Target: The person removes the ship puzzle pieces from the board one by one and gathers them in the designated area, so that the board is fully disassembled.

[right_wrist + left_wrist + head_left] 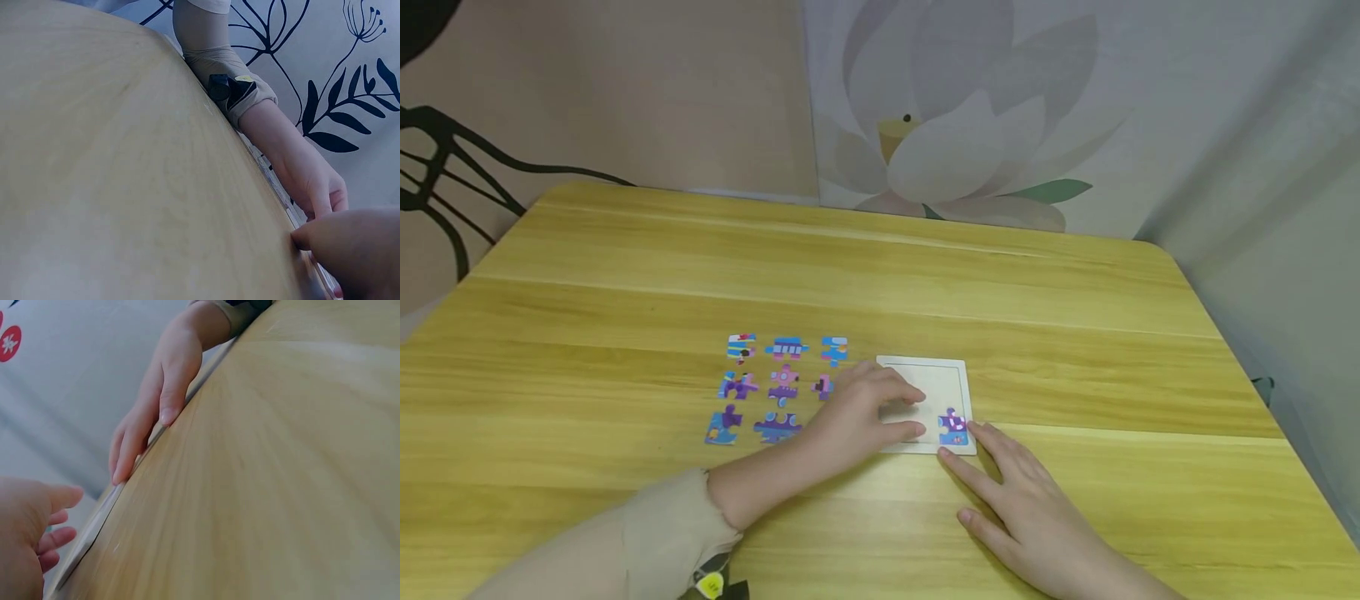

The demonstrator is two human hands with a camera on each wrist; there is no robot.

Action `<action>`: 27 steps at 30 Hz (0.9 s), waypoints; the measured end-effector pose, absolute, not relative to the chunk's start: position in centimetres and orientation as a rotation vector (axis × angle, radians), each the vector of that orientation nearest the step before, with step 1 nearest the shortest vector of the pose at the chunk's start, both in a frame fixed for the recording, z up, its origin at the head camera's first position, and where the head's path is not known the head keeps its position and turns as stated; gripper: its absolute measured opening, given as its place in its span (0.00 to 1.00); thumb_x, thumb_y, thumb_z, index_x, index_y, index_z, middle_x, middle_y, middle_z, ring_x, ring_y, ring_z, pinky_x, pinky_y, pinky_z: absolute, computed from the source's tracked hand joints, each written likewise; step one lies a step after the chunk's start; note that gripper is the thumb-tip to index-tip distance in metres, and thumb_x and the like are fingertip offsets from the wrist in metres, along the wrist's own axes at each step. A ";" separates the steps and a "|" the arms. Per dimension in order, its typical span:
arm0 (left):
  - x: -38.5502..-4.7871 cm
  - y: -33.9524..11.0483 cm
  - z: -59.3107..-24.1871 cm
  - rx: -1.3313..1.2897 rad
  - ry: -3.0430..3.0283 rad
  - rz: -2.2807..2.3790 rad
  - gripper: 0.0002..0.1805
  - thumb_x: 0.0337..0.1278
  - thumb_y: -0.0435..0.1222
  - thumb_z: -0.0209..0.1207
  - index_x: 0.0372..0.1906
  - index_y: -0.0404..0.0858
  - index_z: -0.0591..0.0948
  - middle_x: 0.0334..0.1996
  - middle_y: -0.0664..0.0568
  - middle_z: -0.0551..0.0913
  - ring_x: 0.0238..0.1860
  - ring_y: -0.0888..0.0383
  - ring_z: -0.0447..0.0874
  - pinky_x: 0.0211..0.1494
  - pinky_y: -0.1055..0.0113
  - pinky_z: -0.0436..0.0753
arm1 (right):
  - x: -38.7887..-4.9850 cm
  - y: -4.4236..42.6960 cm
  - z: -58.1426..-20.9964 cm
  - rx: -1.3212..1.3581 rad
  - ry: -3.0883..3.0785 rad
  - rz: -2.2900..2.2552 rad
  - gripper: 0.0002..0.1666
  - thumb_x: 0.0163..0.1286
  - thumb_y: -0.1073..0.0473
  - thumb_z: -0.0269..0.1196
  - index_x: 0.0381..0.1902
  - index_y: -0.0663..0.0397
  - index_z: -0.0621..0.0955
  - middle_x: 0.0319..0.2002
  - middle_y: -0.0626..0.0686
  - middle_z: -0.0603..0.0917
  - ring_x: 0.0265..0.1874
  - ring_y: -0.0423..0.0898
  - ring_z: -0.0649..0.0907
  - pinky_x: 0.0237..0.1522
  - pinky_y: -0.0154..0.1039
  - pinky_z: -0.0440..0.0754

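A white square puzzle tray [920, 363] lies on the table with one purple-and-blue jigsaw piece [953, 428] in its near right corner. My left hand [857, 408] hovers over the left part of the tray, thumb and fingers apart, and I see nothing between them. With fingers extended, my right hand [1030, 512] touches the tray's near right corner. Left of the tray lie several loose jigsaw pieces in rows, among them a pink-and-purple piece [784, 385] and a purple wavy piece [777, 427]. My left hand and forearm partly cover that area.
The wooden table [1075, 333] extends around the tray and pieces. Behind it hangs a curtain with a flower print [955, 142]. A black metal rack [437, 158] stands beyond the table's far left corner.
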State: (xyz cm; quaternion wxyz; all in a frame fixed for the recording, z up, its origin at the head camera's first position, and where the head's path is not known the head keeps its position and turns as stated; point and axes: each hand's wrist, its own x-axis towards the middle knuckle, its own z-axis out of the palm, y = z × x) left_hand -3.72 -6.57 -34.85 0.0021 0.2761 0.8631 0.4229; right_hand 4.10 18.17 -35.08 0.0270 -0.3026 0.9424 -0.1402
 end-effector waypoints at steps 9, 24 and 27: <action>-4.3 -5.0 -35.1 0.921 2.746 1.262 0.17 0.47 0.43 0.72 0.43 0.42 0.86 0.42 0.57 0.84 0.46 0.58 0.71 0.57 0.52 0.64 | 4.0 18.2 -35.1 -0.977 2.924 -0.442 0.35 0.71 0.44 0.57 0.73 0.31 0.61 0.74 0.52 0.52 0.71 0.53 0.55 0.61 0.60 0.61; -4.8 -3.3 -35.4 0.905 2.774 1.065 0.17 0.47 0.47 0.70 0.44 0.45 0.87 0.39 0.60 0.79 0.44 0.61 0.68 0.52 0.57 0.63 | 4.1 18.2 -35.1 -0.993 2.923 -0.437 0.35 0.71 0.44 0.56 0.73 0.32 0.61 0.74 0.52 0.52 0.71 0.52 0.55 0.61 0.60 0.61; -4.7 -3.2 -35.3 0.905 2.785 1.038 0.17 0.47 0.48 0.71 0.43 0.46 0.87 0.39 0.61 0.78 0.43 0.61 0.67 0.54 0.55 0.63 | 4.1 18.2 -35.1 -0.990 2.921 -0.435 0.35 0.71 0.44 0.56 0.73 0.32 0.60 0.74 0.51 0.51 0.71 0.52 0.55 0.61 0.60 0.61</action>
